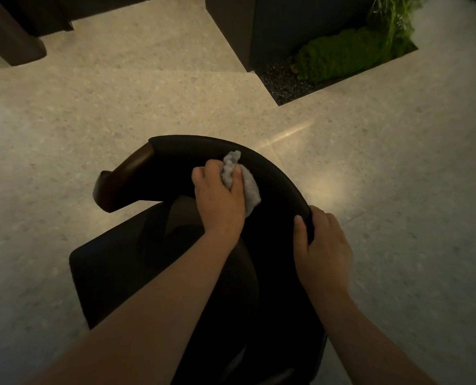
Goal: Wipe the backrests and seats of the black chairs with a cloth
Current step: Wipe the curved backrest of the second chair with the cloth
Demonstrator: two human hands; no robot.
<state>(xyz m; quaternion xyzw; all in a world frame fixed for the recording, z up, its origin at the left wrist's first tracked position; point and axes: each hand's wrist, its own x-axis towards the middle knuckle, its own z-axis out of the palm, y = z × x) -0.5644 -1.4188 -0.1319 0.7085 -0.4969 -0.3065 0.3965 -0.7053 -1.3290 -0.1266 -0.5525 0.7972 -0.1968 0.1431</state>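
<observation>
Head: left hand (220,202) grips cloth (250,188), right hand (323,247) grips backrest (275,173)

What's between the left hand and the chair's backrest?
A crumpled grey cloth, held by the left hand against the black backrest, seen in the head view.

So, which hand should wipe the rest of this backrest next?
Left, I'd say. The left hand grips the grey cloth, pressed on the inner face of the backrest. The right hand holds no cloth; it grips the backrest's rim nearer the person, apparently steadying the chair.
</observation>
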